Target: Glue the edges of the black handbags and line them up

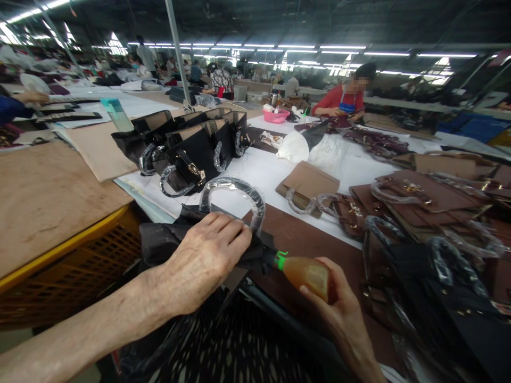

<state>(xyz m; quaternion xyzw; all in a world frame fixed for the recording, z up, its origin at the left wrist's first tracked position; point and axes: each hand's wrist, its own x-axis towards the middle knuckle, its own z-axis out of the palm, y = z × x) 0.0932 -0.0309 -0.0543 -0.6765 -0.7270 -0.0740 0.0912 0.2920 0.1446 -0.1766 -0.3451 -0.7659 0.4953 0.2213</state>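
My left hand is closed over the edge of a black handbag, with its fingers curled round the dark material. A plastic-wrapped handle of this bag arches up just beyond my knuckles. In my right hand is a squeeze bottle of amber liquid with a green cap. It lies tilted on its side, its nozzle pointing left at the bag's edge. Whether the tip touches the bag I cannot tell. The bag's underside is hidden behind my left hand and forearm.
Black handbags stand in rows beyond my hands. Brown bag pieces with wrapped handles are heaped at right. A yellow crate is at left, under a tan board. A co-worker in red sits across the table, near a pink basin.
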